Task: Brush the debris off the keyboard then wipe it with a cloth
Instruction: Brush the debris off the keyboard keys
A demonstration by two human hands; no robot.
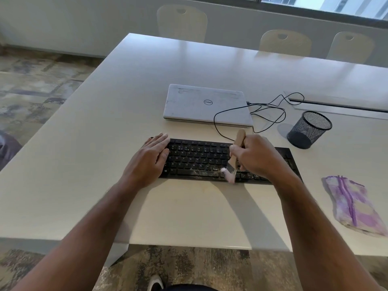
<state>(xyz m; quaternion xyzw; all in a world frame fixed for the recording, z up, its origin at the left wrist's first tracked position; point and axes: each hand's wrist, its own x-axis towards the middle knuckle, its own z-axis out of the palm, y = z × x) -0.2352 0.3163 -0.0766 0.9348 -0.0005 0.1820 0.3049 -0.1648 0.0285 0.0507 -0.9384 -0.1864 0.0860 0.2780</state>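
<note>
You're pinning the black keyboard (199,159) on the table (189,211) with your flat, open left hand (150,159) so it isn't sliding while your right hand (255,157) is gripping the wooden brush (236,153), bristles sweeping the bottom row; the cloth (352,204) is lying unused at right.

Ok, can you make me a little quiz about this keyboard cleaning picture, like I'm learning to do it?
1. True or false: the right hand grips the brush with its bristles down on the keyboard.
2. What does the left hand do? A) holds the cloth B) rests flat on the keyboard's left end C) lifts the laptop
3. Fill in: the purple cloth lies on the table to the ____ of the keyboard, untouched.

Key:
1. True.
2. B. The fingers lie straight over the left keys.
3. Right. It sits nearer the table edge than the mesh cup; the closed laptop is behind the keyboard.
</note>
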